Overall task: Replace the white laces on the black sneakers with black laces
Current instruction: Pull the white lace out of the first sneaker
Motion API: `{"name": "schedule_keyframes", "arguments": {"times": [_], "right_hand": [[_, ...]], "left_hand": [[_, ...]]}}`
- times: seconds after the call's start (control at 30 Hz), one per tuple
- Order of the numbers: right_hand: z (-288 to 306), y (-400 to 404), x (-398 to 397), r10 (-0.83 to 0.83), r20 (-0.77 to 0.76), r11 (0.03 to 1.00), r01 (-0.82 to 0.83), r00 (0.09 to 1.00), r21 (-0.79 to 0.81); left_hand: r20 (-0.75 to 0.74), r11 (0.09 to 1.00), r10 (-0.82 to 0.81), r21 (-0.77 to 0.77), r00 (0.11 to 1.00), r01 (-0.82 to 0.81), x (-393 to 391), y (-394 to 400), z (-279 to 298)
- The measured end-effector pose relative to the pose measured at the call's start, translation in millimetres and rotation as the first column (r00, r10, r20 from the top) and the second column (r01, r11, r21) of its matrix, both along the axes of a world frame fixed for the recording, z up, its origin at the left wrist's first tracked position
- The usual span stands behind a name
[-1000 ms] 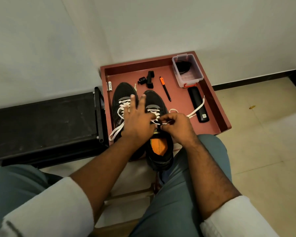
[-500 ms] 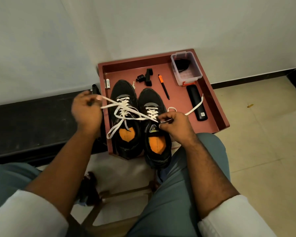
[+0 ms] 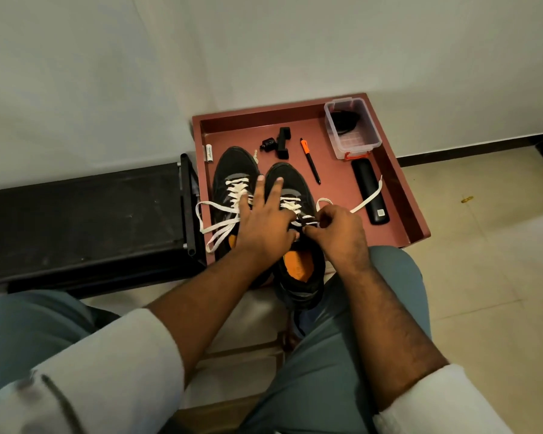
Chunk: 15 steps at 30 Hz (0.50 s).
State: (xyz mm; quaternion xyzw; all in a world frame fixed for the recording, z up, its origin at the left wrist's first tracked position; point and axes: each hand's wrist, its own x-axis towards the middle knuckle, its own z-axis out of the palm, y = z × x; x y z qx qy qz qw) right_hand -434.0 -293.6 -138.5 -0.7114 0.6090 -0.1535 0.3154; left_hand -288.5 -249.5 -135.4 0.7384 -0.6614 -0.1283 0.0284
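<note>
Two black sneakers with orange insoles stand side by side in a reddish tray: the left sneaker and the right sneaker. Both carry white laces. My left hand lies across both shoes with two fingers stretched forward, its thumb and forefinger meeting at the lace of the right sneaker. My right hand pinches the same lace just beside it. A loose lace end trails right over the tray; another loop hangs off the left shoe.
At the tray's back right stands a clear plastic box holding something black. A black bar, an orange-tipped pen, a black clip and a white battery lie in the tray. A black bench is left.
Half a second ago my left hand held a pulled-out lace far to the left; it has come back onto the shoes, and that lace now lies slack. My right hand stayed put.
</note>
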Motion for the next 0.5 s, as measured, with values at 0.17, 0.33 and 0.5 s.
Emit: {"name": "schedule_keyframes", "arguments": {"times": [0.17, 0.33, 0.5], "right_hand": [[0.6, 4.5, 3.6, -0.005, 0.021, 0.999, 0.004, 1.0, 0.035], [0.5, 6.5, 5.9, 0.043, 0.024, 0.999, -0.044, 0.999, 0.024], [3.1, 7.1, 5.8, 0.009, 0.014, 1.0, -0.009, 1.0, 0.025]], "left_hand": [[0.121, 0.997, -0.06, 0.056, 0.991, 0.053, -5.8, -6.9, -3.5], [0.05, 0.996, -0.041, 0.086, 0.998, 0.036, -11.0, -5.8, 0.2], [-0.216, 0.985, 0.132, -0.083, 0.967, -0.153, -5.8, -0.3, -3.4]]}}
